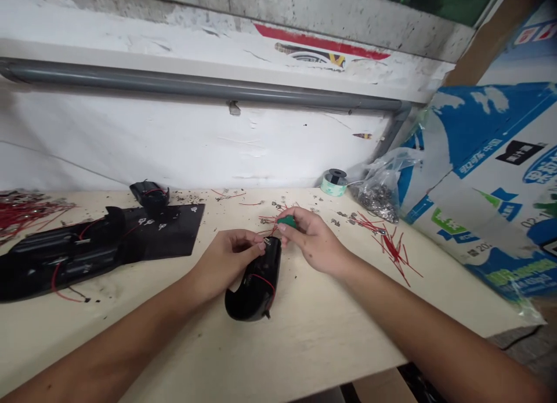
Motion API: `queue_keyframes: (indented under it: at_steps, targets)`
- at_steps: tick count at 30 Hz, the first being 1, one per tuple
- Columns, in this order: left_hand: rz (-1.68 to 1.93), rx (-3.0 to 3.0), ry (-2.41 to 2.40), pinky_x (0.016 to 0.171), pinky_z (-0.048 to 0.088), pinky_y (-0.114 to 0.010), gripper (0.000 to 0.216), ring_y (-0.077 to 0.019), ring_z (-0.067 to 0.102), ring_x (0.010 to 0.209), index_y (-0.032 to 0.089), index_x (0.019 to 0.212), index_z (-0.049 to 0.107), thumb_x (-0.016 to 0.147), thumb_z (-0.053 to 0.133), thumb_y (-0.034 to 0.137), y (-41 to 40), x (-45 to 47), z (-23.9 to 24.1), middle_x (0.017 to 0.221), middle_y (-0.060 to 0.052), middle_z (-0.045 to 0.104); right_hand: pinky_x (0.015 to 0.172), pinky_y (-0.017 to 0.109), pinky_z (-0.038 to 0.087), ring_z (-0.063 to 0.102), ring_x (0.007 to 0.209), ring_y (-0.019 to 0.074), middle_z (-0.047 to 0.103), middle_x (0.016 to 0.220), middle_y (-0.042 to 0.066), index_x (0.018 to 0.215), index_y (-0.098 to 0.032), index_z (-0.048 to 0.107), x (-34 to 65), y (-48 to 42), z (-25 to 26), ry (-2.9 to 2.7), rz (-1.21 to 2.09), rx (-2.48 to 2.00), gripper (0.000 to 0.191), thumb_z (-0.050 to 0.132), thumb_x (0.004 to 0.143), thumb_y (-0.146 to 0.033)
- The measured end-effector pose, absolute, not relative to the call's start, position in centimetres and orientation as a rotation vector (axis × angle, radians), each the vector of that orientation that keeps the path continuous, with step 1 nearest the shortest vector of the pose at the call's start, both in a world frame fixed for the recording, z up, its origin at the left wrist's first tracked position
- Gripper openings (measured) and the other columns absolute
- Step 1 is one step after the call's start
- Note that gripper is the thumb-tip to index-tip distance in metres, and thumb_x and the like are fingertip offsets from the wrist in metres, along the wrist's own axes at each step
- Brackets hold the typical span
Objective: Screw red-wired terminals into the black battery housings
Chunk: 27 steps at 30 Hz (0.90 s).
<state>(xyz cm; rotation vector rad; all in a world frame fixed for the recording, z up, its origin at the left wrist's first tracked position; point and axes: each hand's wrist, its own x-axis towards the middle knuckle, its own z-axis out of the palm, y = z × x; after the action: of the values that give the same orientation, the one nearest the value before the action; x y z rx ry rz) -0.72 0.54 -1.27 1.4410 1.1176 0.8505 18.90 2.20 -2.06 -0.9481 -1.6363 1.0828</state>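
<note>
A black curved plastic housing (255, 284) with a red wire along it lies on the pale workbench (304, 339). My left hand (226, 261) grips its far end with the fingers curled round it. My right hand (313, 238) is closed on a small green-handled tool (287, 221), whose tip meets the top of the housing by my left fingertips. Loose red wires and small metal terminals lie just behind both hands.
Several black housings (65, 255) lie in a row at the left with a black sheet (172, 229). A bundle of red wires (21, 211), a solder spool (334, 181), a bag of metal parts (378, 194), cut red wires (391, 246) and a printed carton (491, 177) are around.
</note>
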Motion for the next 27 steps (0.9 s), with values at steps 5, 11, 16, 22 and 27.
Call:
queue_keyframes:
  at_steps: [5, 11, 16, 22, 27]
  targets:
    - [0.779, 1.501, 1.119, 0.046, 0.038, -0.018, 0.020, -0.0079, 0.052, 0.051, 0.016, 0.082, 0.069, 0.080, 0.067, 0.035, 0.5, -0.7, -1.5, 0.067, 0.001, 0.065, 0.084, 0.032, 0.047, 0.061, 0.089, 0.0168, 0.066, 0.093, 0.003, 0.093, -0.019, 0.065, 18.2, 1.8, -2.1, -1.688, 1.085, -0.835, 0.014, 0.069, 0.085, -0.030]
    - [0.770, 1.540, 1.114, 0.038, 0.031, -0.017, 0.023, -0.0061, 0.045, 0.043, 0.016, 0.080, 0.070, 0.081, 0.066, 0.039, 0.5, -0.8, -2.2, 0.060, 0.003, 0.061, 0.083, 0.031, 0.048, 0.062, 0.085, 0.0156, 0.067, 0.088, 0.002, 0.089, -0.019, 0.067, 18.0, 1.7, -2.6, -1.746, 1.193, -0.738, 0.010, 0.067, 0.088, -0.029]
    - [0.806, 1.582, 1.131, 0.047, 0.039, -0.018, 0.023, -0.0087, 0.054, 0.053, 0.015, 0.080, 0.073, 0.079, 0.069, 0.037, 0.7, -0.9, -2.2, 0.066, 0.000, 0.067, 0.074, 0.028, 0.048, 0.061, 0.078, 0.0137, 0.067, 0.083, 0.001, 0.089, -0.019, 0.067, 17.9, 1.9, -3.2, -1.704, 1.177, -0.767, 0.012, 0.070, 0.086, -0.030]
    - [0.843, 1.581, 1.119, 0.058, 0.046, -0.020, 0.023, -0.0116, 0.062, 0.063, 0.016, 0.081, 0.074, 0.077, 0.072, 0.038, 1.1, -1.0, -2.8, 0.075, -0.003, 0.073, 0.068, 0.028, 0.047, 0.059, 0.069, 0.0128, 0.065, 0.075, 0.000, 0.086, -0.017, 0.066, 17.7, 1.8, -2.7, -1.637, 1.243, -0.762, 0.022, 0.074, 0.082, -0.038]
    - [0.828, 1.602, 1.169, 0.051, 0.043, -0.020, 0.022, -0.0105, 0.059, 0.055, 0.016, 0.079, 0.074, 0.078, 0.070, 0.038, 0.9, -0.9, -2.6, 0.069, -0.002, 0.072, 0.068, 0.027, 0.045, 0.057, 0.070, 0.0126, 0.064, 0.075, 0.000, 0.086, -0.017, 0.067, 17.7, 1.8, -2.6, -1.664, 1.226, -0.743, 0.020, 0.073, 0.083, -0.036]
